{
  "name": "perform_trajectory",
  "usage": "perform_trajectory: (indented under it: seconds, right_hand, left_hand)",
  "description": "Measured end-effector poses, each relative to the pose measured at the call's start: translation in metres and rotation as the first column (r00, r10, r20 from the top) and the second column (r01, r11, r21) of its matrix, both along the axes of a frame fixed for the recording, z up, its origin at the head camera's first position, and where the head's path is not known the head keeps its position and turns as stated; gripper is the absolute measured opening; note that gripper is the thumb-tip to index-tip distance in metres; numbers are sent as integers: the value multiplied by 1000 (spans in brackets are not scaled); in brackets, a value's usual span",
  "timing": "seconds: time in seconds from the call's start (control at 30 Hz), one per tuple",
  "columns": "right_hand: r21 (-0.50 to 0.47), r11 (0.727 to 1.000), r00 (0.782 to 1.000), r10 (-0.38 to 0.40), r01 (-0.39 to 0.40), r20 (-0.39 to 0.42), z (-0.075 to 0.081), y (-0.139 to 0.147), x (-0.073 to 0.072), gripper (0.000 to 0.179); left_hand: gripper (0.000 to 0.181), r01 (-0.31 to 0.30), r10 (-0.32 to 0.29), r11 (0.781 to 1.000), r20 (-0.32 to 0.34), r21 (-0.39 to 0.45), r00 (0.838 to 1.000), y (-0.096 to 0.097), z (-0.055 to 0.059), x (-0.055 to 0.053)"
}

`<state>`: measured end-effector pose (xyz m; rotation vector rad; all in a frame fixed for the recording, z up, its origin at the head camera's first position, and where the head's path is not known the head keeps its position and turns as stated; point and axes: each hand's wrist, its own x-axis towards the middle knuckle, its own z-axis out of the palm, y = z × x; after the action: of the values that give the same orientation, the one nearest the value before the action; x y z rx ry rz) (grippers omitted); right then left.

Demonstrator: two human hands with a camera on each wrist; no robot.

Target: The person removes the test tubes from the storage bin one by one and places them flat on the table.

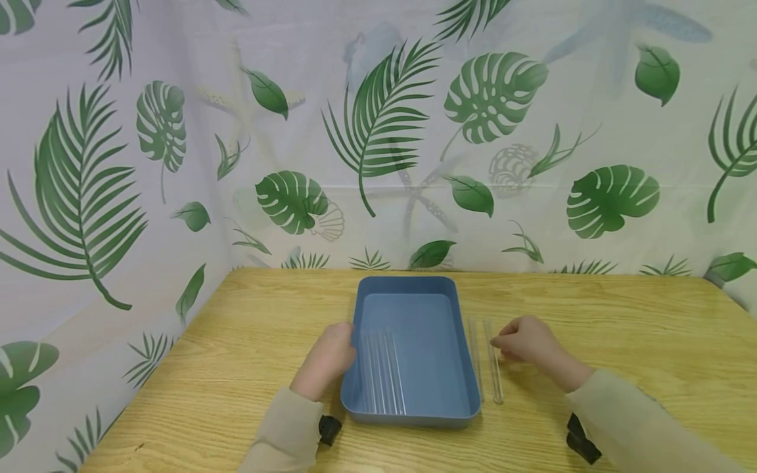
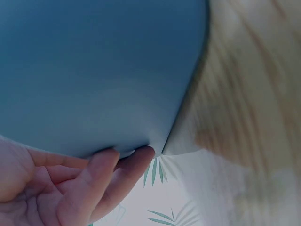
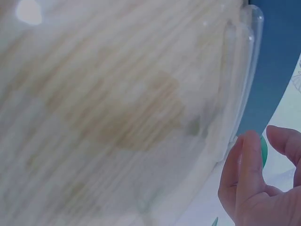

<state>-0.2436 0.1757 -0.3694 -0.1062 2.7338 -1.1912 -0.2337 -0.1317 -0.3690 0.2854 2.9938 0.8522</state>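
A blue rectangular tray lies on the wooden table, with several clear test tubes side by side along its left half. My left hand grips the tray's left side; in the left wrist view, bent fingers meet the outer wall. Right of the tray, one clear test tube lies on the table, and another clear tube lies against the tray's edge. At the far part of the outer tube is my right hand, its fingertips right beside the glass. Thumb and fingers stand apart in the right wrist view.
The light wood table extends to both sides. A white cloth with green leaf prints hangs behind it and along the left. Dark wrist straps show below the sleeves.
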Motion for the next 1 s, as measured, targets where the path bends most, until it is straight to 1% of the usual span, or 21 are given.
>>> perform_trajectory:
  seconds: [0.2, 0.37, 0.47, 0.67, 0.8, 1.0]
  right_hand:
    - [-47, 999, 1000, -16, 17, 18, 3, -1, 0, 27]
    - [-73, 997, 999, 15, -13, 34, 8, -2, 1, 32]
    - [-117, 993, 996, 42, -33, 73, 12, -4, 1, 37]
    - [-219, 972, 987, 110, -83, 118, 18, -7, 1, 45]
    - [-272, 957, 980, 145, -103, 138, 19, -8, 0, 49]
    - [-342, 930, 965, 199, -133, 168, 22, -8, 0, 50]
  left_hand:
    - [36, 8, -8, 1000, -11, -3, 1000, 0, 0, 0]
    - [34, 20, -20, 1000, -29, -11, 999, 0, -2, -2]
    - [34, 21, -22, 1000, -31, -15, 999, 0, -1, -2]
    - [35, 17, -17, 1000, -27, -15, 999, 0, 0, -1]
    - [34, 25, -26, 1000, -47, -18, 999, 0, -1, -1]
    - [33, 34, -35, 999, -61, -18, 998, 0, -1, -2]
